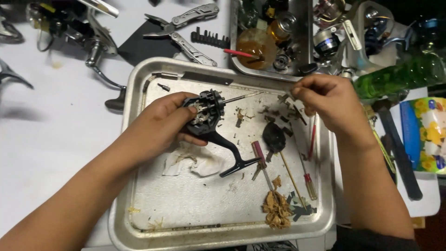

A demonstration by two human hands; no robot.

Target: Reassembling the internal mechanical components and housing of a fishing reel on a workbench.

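Left hand (pixel 162 123) grips the opened black reel body (pixel 206 116) above the metal tray (pixel 139 186); right hand (pixel 327 100) pinches a small part, too small to identify. Risk: dropped, it vanishes among the scattered parts (pixel 278 116) and greasy tissue (pixel 193 162).

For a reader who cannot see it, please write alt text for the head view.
Over a metal tray, the left hand holds a black fishing reel body, while the right hand pinches a small part. Screwdrivers and a stained tissue lie in the tray.
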